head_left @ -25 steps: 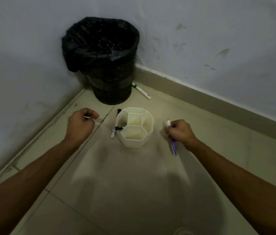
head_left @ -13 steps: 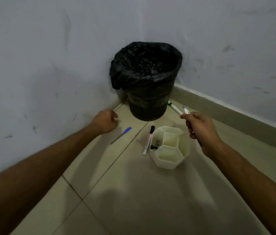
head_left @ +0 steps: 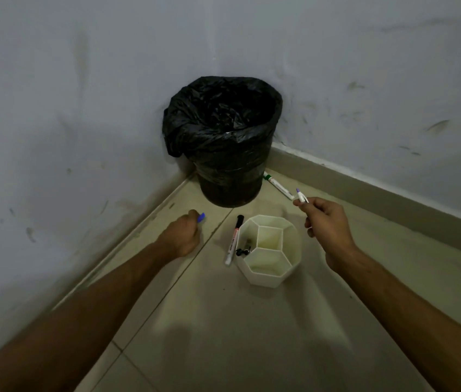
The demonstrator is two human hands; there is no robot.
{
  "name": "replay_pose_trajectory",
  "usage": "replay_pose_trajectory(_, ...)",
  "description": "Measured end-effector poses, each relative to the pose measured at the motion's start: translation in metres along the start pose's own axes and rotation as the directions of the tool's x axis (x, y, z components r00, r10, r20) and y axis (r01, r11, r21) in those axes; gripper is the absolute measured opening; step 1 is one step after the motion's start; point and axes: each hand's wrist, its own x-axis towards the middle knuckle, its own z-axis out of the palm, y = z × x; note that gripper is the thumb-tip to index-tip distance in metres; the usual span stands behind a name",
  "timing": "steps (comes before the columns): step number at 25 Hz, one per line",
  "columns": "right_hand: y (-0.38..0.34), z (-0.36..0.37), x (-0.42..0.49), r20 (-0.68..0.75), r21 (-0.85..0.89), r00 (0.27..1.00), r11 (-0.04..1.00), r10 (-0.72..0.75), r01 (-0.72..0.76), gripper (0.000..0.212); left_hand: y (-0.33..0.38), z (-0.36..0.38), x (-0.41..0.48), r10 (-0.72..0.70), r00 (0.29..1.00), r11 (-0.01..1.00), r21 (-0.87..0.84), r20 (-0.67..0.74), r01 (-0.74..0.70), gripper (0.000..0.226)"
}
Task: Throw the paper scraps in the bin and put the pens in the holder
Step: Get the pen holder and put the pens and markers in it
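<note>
My right hand (head_left: 327, 224) was closed around a purple-tipped pen (head_left: 300, 196), pinched near its upper end between thumb and fingers, raised just right of the white holder (head_left: 270, 251) with the tip pointing up and left. My left hand (head_left: 182, 236) was curled over a blue pen (head_left: 201, 217) at floor level, left of the holder; only the blue end showed past the knuckles, so I could not tell how firm that hold was. A black-capped marker (head_left: 232, 241) lay on the floor (head_left: 252, 335) against the holder's left wall, and a green-capped marker (head_left: 278, 185) lay far right, beside the bin (head_left: 223, 142) in the corner. I saw no paper scraps on the floor. I judged the pens light, stiff and smooth, so liable to roll or slip; a mid-barrel pinch suited them. The holder looked light and rigid, likely to shift if struck, so a vertical drop into one compartment seemed best.
</note>
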Motion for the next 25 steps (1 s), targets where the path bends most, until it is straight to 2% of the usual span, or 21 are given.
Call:
replay_pose_trajectory(2, -0.005, -0.001, 0.002, -0.089, 0.002, 0.994, 0.998, -0.065, 0.066, 0.014, 0.022, -0.023, -0.013, 0.115, 0.958, 0.973, -0.166, -0.264, -0.163, 0.031)
replay_pose_trajectory(4, -0.009, -0.005, 0.003, -0.188, 0.018, 0.973, 0.99, -0.137, 0.143, 0.012, 0.06, -0.046, -0.025, 0.22, 0.832, 0.868, -0.288, -0.51, -0.405, 0.03)
replay_pose_trajectory(5, -0.011, -0.007, 0.003, -0.212, 0.021, 0.963, 0.984, -0.167, 0.175, 0.011, 0.08, -0.054, -0.029, 0.247, 0.778, 0.807, -0.322, -0.578, -0.495, 0.029)
replay_pose_trajectory(6, -0.012, -0.008, 0.003, -0.221, 0.018, 0.956, 0.98, -0.191, 0.2, 0.008, 0.1, -0.057, -0.029, 0.263, 0.755, 0.748, -0.367, -0.6, -0.553, 0.028)
replay_pose_trajectory(7, -0.012, -0.009, 0.002, -0.221, 0.003, 0.952, 0.976, -0.21, 0.216, 0.007, 0.12, -0.058, -0.029, 0.268, 0.774, 0.691, -0.446, -0.573, -0.569, 0.027)
replay_pose_trajectory(8, -0.011, -0.01, 0.001, -0.215, -0.024, 0.949, 0.972, -0.232, 0.233, 0.01, 0.138, -0.057, -0.028, 0.262, 0.826, 0.634, -0.556, -0.499, -0.537, 0.026)
replay_pose_trajectory(10, -0.006, -0.013, -0.002, -0.198, -0.103, 0.934, 0.954, -0.296, 0.28, 0.016, 0.164, -0.048, -0.032, 0.293, 0.888, 0.611, -0.644, -0.355, -0.46, 0.026)
replay_pose_trajectory(12, -0.002, -0.017, -0.004, -0.165, -0.183, 0.918, 0.926, -0.36, 0.331, 0.016, 0.172, -0.037, -0.037, 0.34, 0.866, 0.709, -0.506, -0.367, -0.492, 0.029)
replay_pose_trajectory(13, 0.0, -0.018, -0.004, -0.15, -0.215, 0.911, 0.912, -0.385, 0.35, 0.014, 0.171, -0.034, -0.04, 0.349, 0.853, 0.723, -0.467, -0.389, -0.509, 0.031)
replay_pose_trajectory(18, 0.005, -0.018, -0.005, -0.119, -0.258, 0.906, 0.894, -0.406, 0.367, 0.016, 0.165, -0.031, -0.047, 0.289, 0.86, 0.608, -0.613, -0.421, -0.505, 0.028)
replay_pose_trajectory(20, 0.006, -0.018, -0.005, -0.126, -0.255, 0.905, 0.895, -0.407, 0.367, 0.017, 0.165, -0.03, -0.047, 0.311, 0.846, 0.582, -0.617, -0.434, -0.53, 0.024)
replay_pose_trajectory(22, 0.006, -0.018, -0.005, -0.126, -0.261, 0.902, 0.891, -0.413, 0.371, 0.018, 0.165, -0.025, -0.049, 0.332, 0.848, 0.613, -0.589, -0.413, -0.527, 0.02)
replay_pose_trajectory(25, 0.006, -0.018, -0.006, -0.123, -0.277, 0.908, 0.892, -0.402, 0.357, 0.019, 0.162, -0.014, -0.047, 0.381, 0.852, 0.776, -0.376, -0.36, -0.506, 0.02)
